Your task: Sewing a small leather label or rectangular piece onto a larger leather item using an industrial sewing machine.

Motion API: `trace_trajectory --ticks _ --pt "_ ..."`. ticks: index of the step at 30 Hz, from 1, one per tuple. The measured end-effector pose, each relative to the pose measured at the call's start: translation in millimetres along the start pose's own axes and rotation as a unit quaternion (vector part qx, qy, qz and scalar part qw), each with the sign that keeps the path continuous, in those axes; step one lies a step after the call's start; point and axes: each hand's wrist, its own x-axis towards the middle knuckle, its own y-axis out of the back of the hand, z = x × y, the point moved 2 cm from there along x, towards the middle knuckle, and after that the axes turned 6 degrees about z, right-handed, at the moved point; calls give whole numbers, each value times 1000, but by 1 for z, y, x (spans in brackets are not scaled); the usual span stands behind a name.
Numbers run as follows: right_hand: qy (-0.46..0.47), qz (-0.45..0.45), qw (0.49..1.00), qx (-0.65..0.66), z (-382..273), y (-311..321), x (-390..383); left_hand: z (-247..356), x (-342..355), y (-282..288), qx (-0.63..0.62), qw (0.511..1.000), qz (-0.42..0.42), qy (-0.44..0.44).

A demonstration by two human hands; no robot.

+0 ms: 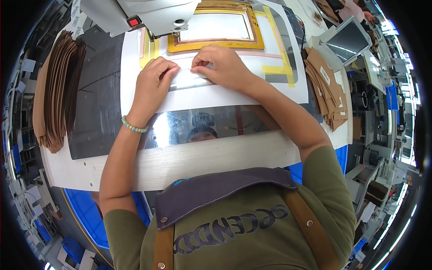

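My left hand (155,83), with a beaded bracelet (134,126) at its wrist, is closed in a pinch over the white sheet (141,96). Facing it, a small gap away, my right hand (220,67) also pinches with thumb and forefinger. Whatever lies between the fingertips is too small to make out. Just beyond my hands a pink strip (252,53) crosses the sheet. Farther back lies a yellow frame (216,46) around a white opening. Yellow tape (279,70) borders the sheet at the right.
A grey machine head (153,13) with a red switch (133,21) overhangs the far side. Brown cut pieces (56,90) are stacked at the left, more brown pieces (330,85) at the right by a screen (345,42). A shiny plate (216,126) lies nearer me.
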Motion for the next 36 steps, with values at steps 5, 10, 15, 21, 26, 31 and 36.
trace_trajectory --ticks 5,10,15,21,26,31,36 --pt "73 37 997 -14 2 4 -2 2 1 2 12 1000 -11 1" --pt "53 27 998 35 4 19 3 4 1 10 -34 999 22 30" --pt "-196 101 936 276 18 82 19 -1 17 35 93 994 43 -47" --pt "-125 -7 986 108 48 124 73 -15 22 20 196 969 -23 -147" --pt "-210 -109 971 21 65 59 81 -17 18 3 228 962 -95 -117" --pt "-187 -101 975 64 60 36 93 -13 20 1 247 957 -102 -109" --pt "-156 -94 982 51 52 22 104 -14 21 3 239 959 -98 -114"
